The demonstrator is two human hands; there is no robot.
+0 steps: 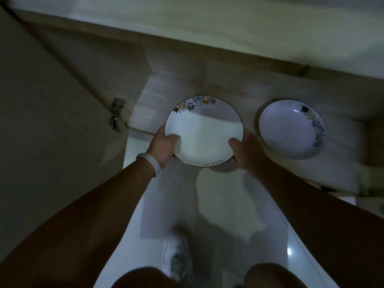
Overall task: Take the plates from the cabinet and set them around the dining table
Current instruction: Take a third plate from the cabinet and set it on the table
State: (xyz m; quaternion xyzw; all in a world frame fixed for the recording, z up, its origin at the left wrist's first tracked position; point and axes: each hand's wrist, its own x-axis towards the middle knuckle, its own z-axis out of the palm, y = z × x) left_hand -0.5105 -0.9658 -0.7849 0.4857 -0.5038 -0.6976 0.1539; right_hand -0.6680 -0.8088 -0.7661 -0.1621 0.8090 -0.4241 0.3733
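A white plate (pixel 204 132) with a dark rim and small coloured drawings along its far edge is held level at the front edge of the open cabinet's shelf (pixel 228 84). My left hand (pixel 164 145) grips its left rim, thumb on top. My right hand (pixel 244 147) grips its right rim the same way. A second matching plate (pixel 291 129) lies on the shelf to the right, its drawings on the right side, untouched.
The cabinet door (pixel 52 121) stands open on the left, its metal hinge (pixel 116 115) near my left wrist. The cabinet's right wall (pixel 372 152) closes the shelf on the right. Below are a glossy white floor (pixel 228 215), my white shoe (pixel 176 254) and my knees.
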